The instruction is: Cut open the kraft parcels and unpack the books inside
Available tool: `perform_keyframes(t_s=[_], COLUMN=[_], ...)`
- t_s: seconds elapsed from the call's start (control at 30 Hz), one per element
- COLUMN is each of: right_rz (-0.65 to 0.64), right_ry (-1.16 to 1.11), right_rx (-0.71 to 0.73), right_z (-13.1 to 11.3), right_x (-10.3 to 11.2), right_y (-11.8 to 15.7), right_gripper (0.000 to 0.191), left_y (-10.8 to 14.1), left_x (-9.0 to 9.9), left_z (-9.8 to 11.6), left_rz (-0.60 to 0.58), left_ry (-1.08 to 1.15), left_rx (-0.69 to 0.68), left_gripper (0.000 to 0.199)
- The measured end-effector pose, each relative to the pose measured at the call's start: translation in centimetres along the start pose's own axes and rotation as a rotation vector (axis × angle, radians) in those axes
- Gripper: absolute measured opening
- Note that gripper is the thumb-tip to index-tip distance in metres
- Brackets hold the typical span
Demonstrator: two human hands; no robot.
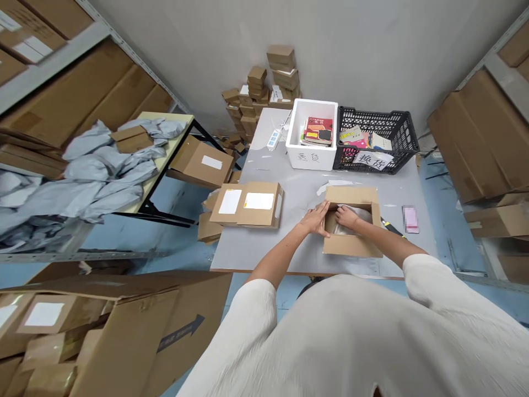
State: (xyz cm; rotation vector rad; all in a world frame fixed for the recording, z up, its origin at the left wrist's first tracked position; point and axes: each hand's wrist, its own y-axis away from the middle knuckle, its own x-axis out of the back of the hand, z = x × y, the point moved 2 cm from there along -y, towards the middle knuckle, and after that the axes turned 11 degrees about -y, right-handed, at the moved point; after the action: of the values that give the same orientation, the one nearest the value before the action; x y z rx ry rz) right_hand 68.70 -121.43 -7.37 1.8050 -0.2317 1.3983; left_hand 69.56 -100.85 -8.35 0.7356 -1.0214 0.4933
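An open cardboard box (pixel 352 246) stands near the front edge of the grey table, its flaps folded out. My left hand (pixel 316 219) lies over the box's left side with its fingers spread. Inside the box, the fingers of my right hand (pixel 346 216) are curled at a pale plastic-like wrapping (pixel 363 214); what they grip, if anything, is hidden. To the right of the box lie a black and yellow cutter (pixel 392 227) and a pink item (pixel 410 219).
Two labelled boxes (pixel 259 205) sit left on the table (pixel 297 253). A white bin (pixel 312 157) and a black crate (pixel 377 165) hold books at the back, beside a power strip (pixel 273 139). Grey parcels (pixel 99 165) cover a side table; a large carton (pixel 136 331) stands lower left.
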Motion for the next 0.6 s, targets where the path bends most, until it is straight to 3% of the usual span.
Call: perform_keyframes(t_s=[0.23, 0.4, 0.6], right_rz=[0.148, 0.292, 0.537], right_ry=[-0.031, -0.043, -0.12], right_rx=[-0.12, -0.207, -0.411], right_z=[1.2, 2.6, 5.4], right_x=[5.2, 8.9, 11.3], right_y=[3.7, 8.5, 15.1], right_gripper=[0.033, 0.033, 0.036], left_y=[0.6, 0.5, -0.6], left_x=[0.7, 1.2, 1.9], left_z=[-0.6, 0.1, 1.7], left_rz=[-0.024, -0.023, -0.027], left_ry=[-0.03, -0.045, -0.081], left_rx=[0.043, 0.092, 0.133], left_gripper=[0.167, 0.166, 0.137])
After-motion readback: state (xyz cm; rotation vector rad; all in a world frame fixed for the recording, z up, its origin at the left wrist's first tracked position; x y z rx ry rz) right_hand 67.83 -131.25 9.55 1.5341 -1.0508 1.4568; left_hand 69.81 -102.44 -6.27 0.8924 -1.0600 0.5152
